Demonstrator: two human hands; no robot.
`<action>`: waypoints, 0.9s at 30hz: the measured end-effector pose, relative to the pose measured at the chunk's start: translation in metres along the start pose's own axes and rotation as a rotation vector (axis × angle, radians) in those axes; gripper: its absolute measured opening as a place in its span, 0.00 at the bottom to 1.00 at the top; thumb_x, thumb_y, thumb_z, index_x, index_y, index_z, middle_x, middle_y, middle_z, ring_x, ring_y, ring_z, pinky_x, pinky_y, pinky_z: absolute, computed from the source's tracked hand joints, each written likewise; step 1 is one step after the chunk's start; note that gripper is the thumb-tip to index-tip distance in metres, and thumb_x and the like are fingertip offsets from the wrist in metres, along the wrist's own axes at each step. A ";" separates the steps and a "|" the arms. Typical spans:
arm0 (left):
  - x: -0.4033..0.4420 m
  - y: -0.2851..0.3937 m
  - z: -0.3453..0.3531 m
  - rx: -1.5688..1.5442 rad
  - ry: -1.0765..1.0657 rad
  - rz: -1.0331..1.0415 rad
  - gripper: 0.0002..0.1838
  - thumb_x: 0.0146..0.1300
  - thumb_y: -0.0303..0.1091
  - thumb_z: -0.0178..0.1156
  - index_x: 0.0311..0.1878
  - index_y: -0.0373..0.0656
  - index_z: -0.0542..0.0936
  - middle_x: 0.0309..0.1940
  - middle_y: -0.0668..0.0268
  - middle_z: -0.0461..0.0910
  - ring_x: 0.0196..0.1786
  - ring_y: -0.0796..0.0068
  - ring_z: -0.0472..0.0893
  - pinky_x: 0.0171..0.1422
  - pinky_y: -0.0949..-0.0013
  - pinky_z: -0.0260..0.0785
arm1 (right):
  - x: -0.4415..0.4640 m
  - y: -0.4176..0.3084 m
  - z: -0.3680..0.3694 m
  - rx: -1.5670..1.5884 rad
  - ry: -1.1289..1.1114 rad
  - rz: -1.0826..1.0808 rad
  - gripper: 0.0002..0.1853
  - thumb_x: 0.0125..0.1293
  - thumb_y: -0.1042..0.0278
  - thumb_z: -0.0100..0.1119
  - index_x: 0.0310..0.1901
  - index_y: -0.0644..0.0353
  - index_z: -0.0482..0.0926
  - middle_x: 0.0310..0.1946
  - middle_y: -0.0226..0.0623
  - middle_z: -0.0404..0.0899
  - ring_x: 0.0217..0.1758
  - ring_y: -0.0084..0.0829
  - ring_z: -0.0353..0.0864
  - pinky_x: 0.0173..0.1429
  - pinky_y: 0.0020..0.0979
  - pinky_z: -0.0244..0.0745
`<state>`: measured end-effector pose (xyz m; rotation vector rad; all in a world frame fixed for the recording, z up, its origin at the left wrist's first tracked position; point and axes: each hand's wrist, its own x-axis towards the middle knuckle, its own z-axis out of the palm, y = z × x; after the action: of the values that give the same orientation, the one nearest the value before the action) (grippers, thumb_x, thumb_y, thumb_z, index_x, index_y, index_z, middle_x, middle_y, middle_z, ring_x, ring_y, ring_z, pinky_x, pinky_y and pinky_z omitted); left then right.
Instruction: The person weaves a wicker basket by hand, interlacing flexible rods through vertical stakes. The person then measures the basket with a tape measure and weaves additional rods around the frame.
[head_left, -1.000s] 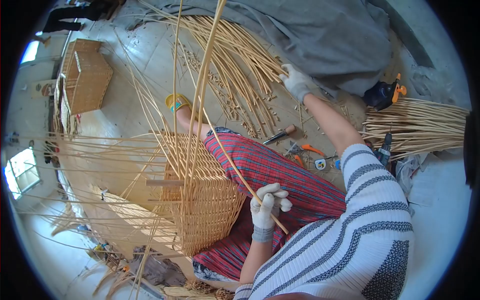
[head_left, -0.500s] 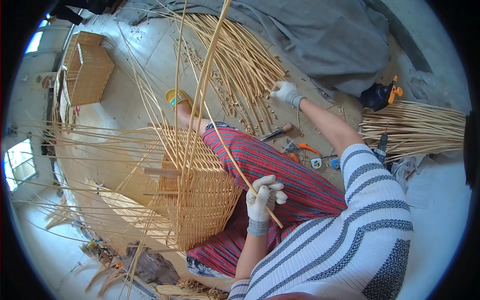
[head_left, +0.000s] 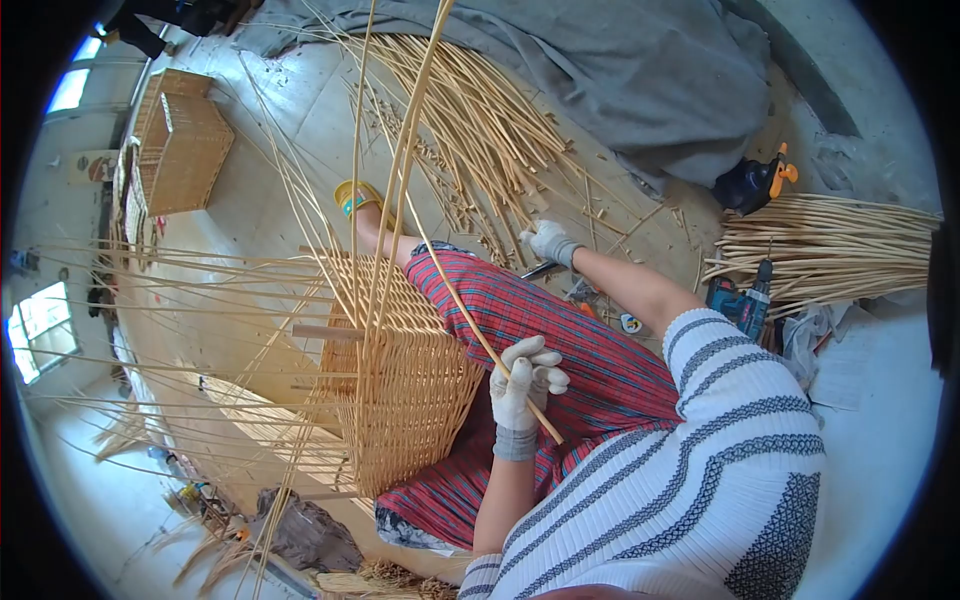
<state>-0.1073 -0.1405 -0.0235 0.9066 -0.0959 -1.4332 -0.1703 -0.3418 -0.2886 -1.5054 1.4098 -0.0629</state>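
My left hand (head_left: 518,388), in a whitish work glove, pinches a thin wicker rod (head_left: 462,305) near its cut lower end, above my lap. The rod slants up and left past a partly woven wicker basket (head_left: 415,400), which rests against my leg with long rods sticking out. My right hand (head_left: 550,243), also gloved, is stretched out low over the floor beside the loose pile of rods (head_left: 490,125), its fingers loosely extended. A dark-bladed tool (head_left: 540,270) shows just below this hand, its handle hidden.
A cordless drill (head_left: 745,298) and a bundle of rods (head_left: 830,250) lie at the right. A grey cloth (head_left: 650,90) covers something at the top. Finished wicker baskets (head_left: 185,150) stand at the far left. Rod offcuts litter the floor, near a tape measure (head_left: 630,323).
My right hand has moved from the ends of the rod pile down and left, towards the bladed tool. Several rods by the pile now lie spread out. My left hand keeps its rod.
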 end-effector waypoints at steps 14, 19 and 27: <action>0.000 -0.002 -0.007 -0.054 -0.078 0.027 0.19 0.73 0.35 0.52 0.59 0.30 0.72 0.43 0.48 0.82 0.35 0.62 0.86 0.34 0.67 0.81 | -0.029 0.106 -0.111 -0.475 0.428 0.120 0.15 0.65 0.64 0.49 0.51 0.46 0.80 0.43 0.46 0.82 0.48 0.48 0.81 0.53 0.46 0.75; -0.001 -0.002 -0.008 -0.052 -0.072 0.014 0.20 0.73 0.36 0.53 0.60 0.30 0.71 0.43 0.48 0.82 0.35 0.62 0.86 0.34 0.67 0.81 | 0.008 0.147 -0.107 -0.524 0.438 0.020 0.15 0.62 0.69 0.49 0.49 0.49 0.81 0.47 0.44 0.81 0.53 0.46 0.79 0.57 0.44 0.74; 0.005 -0.008 -0.026 -0.040 -0.166 -0.052 0.23 0.74 0.40 0.51 0.64 0.34 0.69 0.46 0.52 0.81 0.41 0.62 0.85 0.41 0.65 0.80 | 0.008 0.111 -0.064 -0.014 0.144 -0.167 0.10 0.66 0.65 0.52 0.40 0.51 0.84 0.39 0.47 0.84 0.45 0.46 0.83 0.50 0.42 0.76</action>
<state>-0.0977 -0.1315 -0.0477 0.7614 -0.1684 -1.5527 -0.2867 -0.3636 -0.3378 -1.6551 1.3961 -0.2701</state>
